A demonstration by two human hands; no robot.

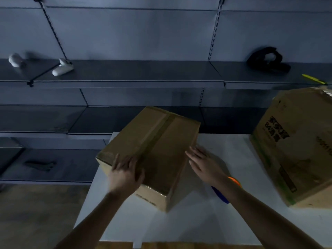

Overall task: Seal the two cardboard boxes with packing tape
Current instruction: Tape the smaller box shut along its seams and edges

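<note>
Head view: grey metal shelving [125, 72] fills the background. White table [206, 221] in front of it. Large printed cardboard box [296, 150] stands at the table's right end, tilted in frame. Smaller cardboard box [152, 141] sits at the table's centre, flaps closed, tape strip [158, 133] along the top seam. Left hand [125, 173] rests flat on its near-left corner, fingers spread. Right hand [204, 164] touches its right edge, fingers straight, holding nothing. Blue-and-orange object [220, 194] lies under the right forearm, mostly hidden. White controller [62, 68] lies on the shelf.
</note>
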